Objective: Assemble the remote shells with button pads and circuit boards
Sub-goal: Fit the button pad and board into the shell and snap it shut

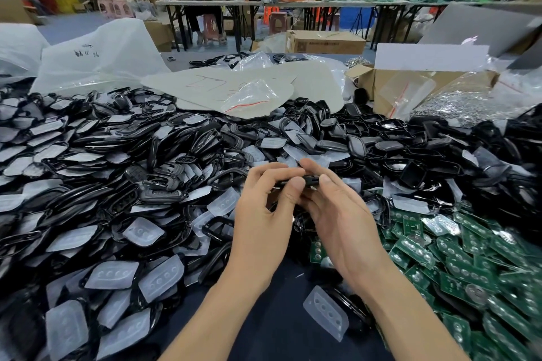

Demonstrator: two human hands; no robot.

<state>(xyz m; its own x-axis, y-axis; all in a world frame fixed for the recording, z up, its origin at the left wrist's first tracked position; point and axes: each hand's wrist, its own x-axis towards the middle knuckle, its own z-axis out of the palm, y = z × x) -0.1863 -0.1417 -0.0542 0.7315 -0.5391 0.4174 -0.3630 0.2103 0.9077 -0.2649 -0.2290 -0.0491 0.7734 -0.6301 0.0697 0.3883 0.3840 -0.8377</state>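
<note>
Black shell (309, 181) is held at centre, pinched by curled fingers of left hand (261, 214) and right hand (340, 214); contents can't be told. Pads (111, 274) heaped approx 8 o'clock, boards (416, 249) at 4; most judged unassembled.

My table, buried in parts.
I see the dark table top (272, 331) bare only at 6 o'clock; a heap of black shells (164, 182) mixed with cloudy button pads (113, 274) runs from 8 round to 2 o'clock, green circuit boards (416, 249) pile at 4 o'clock, one lone pad (326, 316) lies at 5, grey sheets (234, 88) rest on the heap at 12, and a cardboard box (369, 82) stands at 1 o'clock.
</note>
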